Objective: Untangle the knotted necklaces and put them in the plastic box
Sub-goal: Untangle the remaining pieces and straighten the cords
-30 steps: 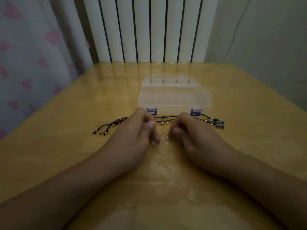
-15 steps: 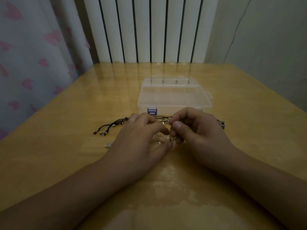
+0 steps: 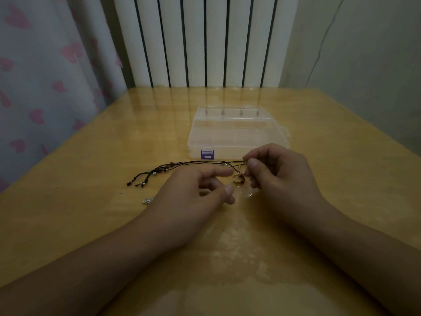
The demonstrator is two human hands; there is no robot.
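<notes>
wooden table [image 3: 91, 224]; white radiator [image 3: 205, 42] behind; heart-print curtain [image 3: 45, 76] left.

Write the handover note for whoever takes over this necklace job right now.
Right hand: pinches the dark cords near the amber pendant, just above the table.
Left hand: fingers loosely curled beside the pendant; it is unclear whether it holds anything.
Cords run left to beaded ends lying on the table. A small silver charm lies apart, further left.
Plastic box: lid shut, behind the hands.
Done: nothing boxed. Left: finish untangling, open the box, put the necklaces in.
</notes>
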